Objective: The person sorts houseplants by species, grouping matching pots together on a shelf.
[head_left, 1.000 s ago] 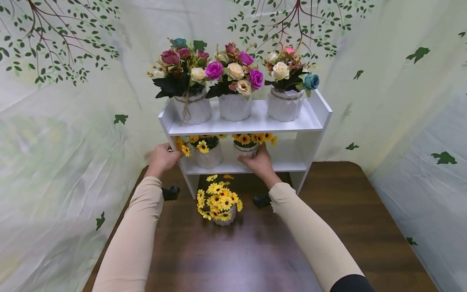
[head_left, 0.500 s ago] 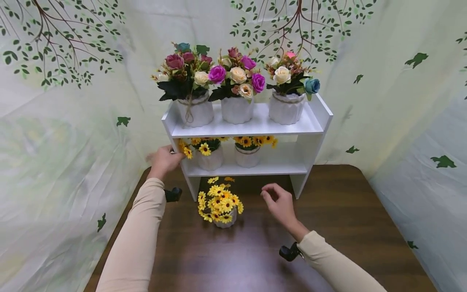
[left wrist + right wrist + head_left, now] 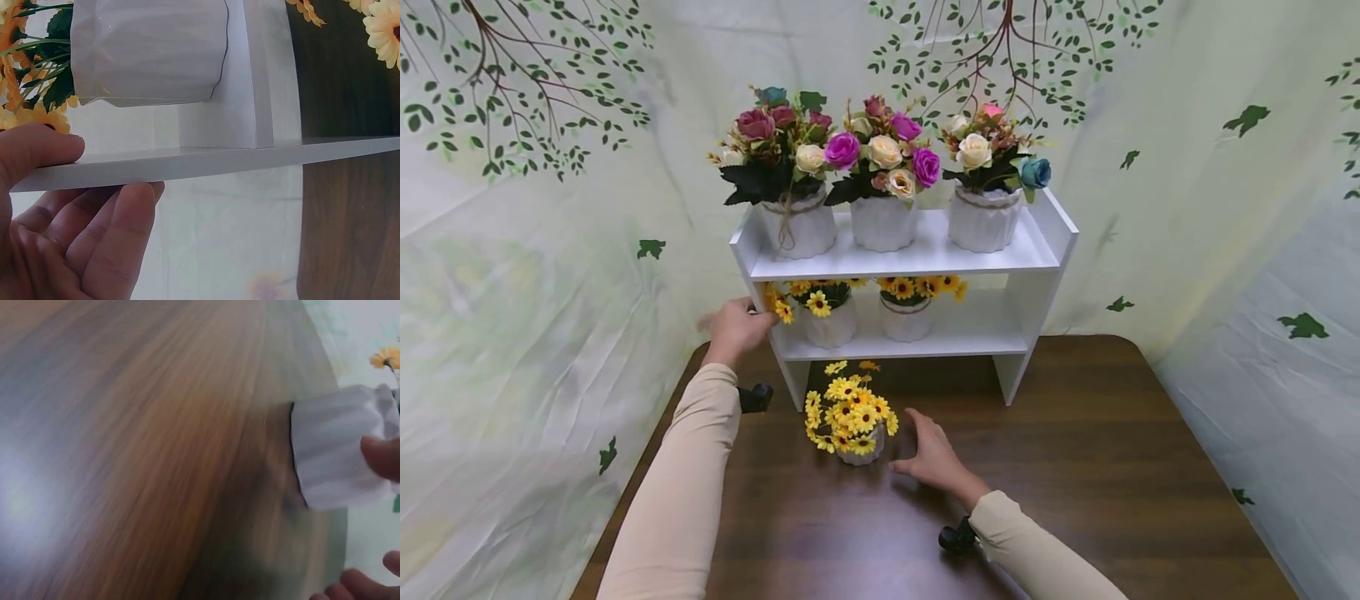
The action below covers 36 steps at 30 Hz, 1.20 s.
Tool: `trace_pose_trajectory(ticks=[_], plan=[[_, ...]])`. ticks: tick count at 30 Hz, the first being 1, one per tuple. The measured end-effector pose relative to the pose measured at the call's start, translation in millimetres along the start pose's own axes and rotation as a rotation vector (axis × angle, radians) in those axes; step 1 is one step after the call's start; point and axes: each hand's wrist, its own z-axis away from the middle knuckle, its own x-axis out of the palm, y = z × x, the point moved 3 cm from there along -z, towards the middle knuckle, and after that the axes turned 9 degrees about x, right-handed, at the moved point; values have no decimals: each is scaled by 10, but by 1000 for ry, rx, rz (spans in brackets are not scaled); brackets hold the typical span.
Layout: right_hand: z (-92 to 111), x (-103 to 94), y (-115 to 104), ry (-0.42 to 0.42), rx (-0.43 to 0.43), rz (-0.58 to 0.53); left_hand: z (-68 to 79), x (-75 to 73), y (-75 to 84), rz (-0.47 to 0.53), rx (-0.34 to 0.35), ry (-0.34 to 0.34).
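Note:
My left hand [image 3: 735,330] grips the left side panel of a white two-tier shelf [image 3: 891,267]. In the left wrist view the thumb lies on one face of the panel [image 3: 212,165] and the fingers on the other. On the table stands a white pot of yellow daisies [image 3: 850,417] in front of the shelf. Just right of it is my right hand [image 3: 934,457], thumb and fingers spread apart, holding nothing. The right wrist view shows that white pot [image 3: 340,447] between thumb and fingers; whether the thumb touches it I cannot tell.
Three pots of mixed roses [image 3: 886,221] line the upper tier. Below, two pots of yellow flowers [image 3: 907,321] stand on the left and middle of the lower tier. A printed cloth backdrop [image 3: 1187,208] surrounds the dark wooden table [image 3: 1112,467].
My right hand has let go of the middle pot on the lower tier, drawn back, then moved left to the daisy pot with fingers spreading. The left hand keeps its grip.

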Motion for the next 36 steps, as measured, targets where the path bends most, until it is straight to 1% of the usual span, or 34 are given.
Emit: trace_pose_trajectory(ticks=[1, 3, 8, 10, 12, 14, 17, 18, 20, 24, 27, 31, 36], plan=[[-32, 47, -28, 5, -2, -8, -1, 2, -9, -3, -2, 0], [-90, 128, -99, 11, -25, -59, -1, 8, -16, 2, -8, 1], [-212, 285, -250, 38, -152, -179, -9, 22, -12, 7, -19, 2], [-252, 331, -279, 49, -197, -207, -12, 22, -8, 5, -21, 0], [-284, 363, -295, 42, -209, -257, -14, 20, -3, 4, -22, -2], [-307, 397, -297, 13, -205, -307, -13, 15, 4, 2, -17, 2], [-321, 446, -287, -27, -179, -353, -21, 6, 8, -13, 6, 13], [-324, 467, -280, -28, -174, -342, -23, 3, 7, -18, 15, 16], [-325, 506, -269, -3, -166, -284, -24, -2, 6, -24, 32, 20], [-285, 574, -247, 34, -75, -163, -12, -8, -8, -28, 31, 14], [-252, 590, -250, 27, -21, -133, -3, -7, -15, -27, 19, 10], [-255, 594, -257, 43, -24, -113, -4, -7, -14, -35, 15, 3], [-261, 588, -258, 68, -47, -111, -23, -2, -4, -43, 11, -7]])
